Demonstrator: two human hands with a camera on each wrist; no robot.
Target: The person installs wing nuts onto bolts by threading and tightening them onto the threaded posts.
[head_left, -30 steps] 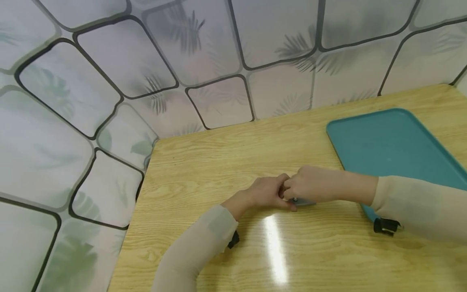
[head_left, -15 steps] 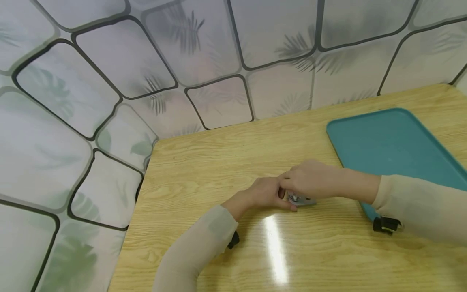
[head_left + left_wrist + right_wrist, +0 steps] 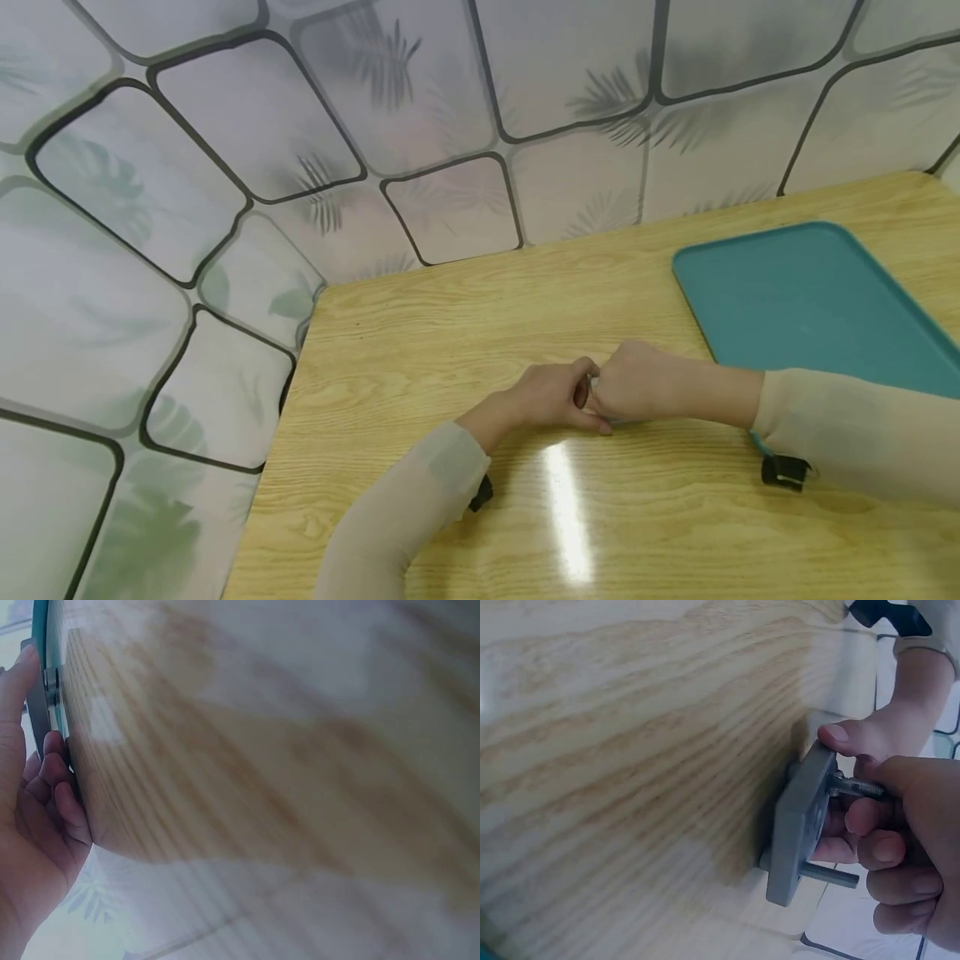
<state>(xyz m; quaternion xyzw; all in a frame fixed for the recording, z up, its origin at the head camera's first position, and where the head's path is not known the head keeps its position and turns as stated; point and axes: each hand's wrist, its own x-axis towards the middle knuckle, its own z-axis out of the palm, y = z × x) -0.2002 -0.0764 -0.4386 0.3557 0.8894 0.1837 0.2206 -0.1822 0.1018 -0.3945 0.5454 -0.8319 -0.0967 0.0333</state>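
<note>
Plate (image 3: 799, 829), grey, flat, over the table (image 3: 420, 333); long axis extending from the left hand (image 3: 547, 396), which grips one end. Two threaded bolts (image 3: 830, 874), pointing upward. Right hand (image 3: 633, 382): fingers curled, pinching one.

Plate (image 3: 799, 825) in left fingers (image 3: 54, 769), bolts (image 3: 830, 874) through it, right fingers (image 3: 886, 850) at one, tray (image 3: 795, 300) rightward on table (image 3: 420, 333), wall (image 3: 450, 108) behind.
</note>
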